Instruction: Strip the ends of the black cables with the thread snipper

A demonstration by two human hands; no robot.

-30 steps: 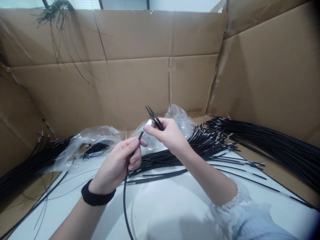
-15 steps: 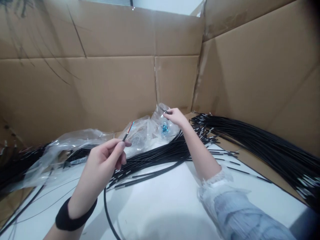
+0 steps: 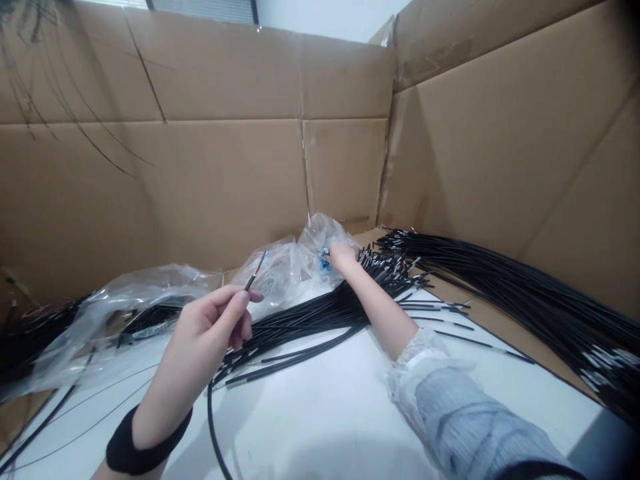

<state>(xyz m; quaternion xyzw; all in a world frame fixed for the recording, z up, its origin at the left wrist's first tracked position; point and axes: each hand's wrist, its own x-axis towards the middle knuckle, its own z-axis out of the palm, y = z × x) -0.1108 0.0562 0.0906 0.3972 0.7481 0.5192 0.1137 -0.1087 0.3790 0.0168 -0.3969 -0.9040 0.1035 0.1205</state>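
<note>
My left hand [image 3: 213, 327] pinches a black cable [image 3: 250, 283] near its stripped end. Thin coloured wires [image 3: 261, 261], red and blue among them, stick up out of the sheath. The rest of that cable hangs below the hand and curves down over the white tabletop. Further off, my right hand [image 3: 343, 257] is closed at the mouth of a clear plastic bag [image 3: 320, 233]. Its fingers reach to small blue parts [image 3: 325, 264] in the bag. The thin dark tool it grips, which looks like tweezers, is mostly hidden now.
A bundle of black cables [image 3: 310, 313] lies across the white table [image 3: 320, 400] beneath my right forearm. More cables [image 3: 480, 267] run along the right side. Clear plastic bags [image 3: 277, 267] sit at the back. Cardboard walls [image 3: 225, 173] close off the back and right.
My right hand has moved down and slightly left, from above the bag to the blue parts in it. The left hand keeps its hold on the cable. The view has shifted slightly.
</note>
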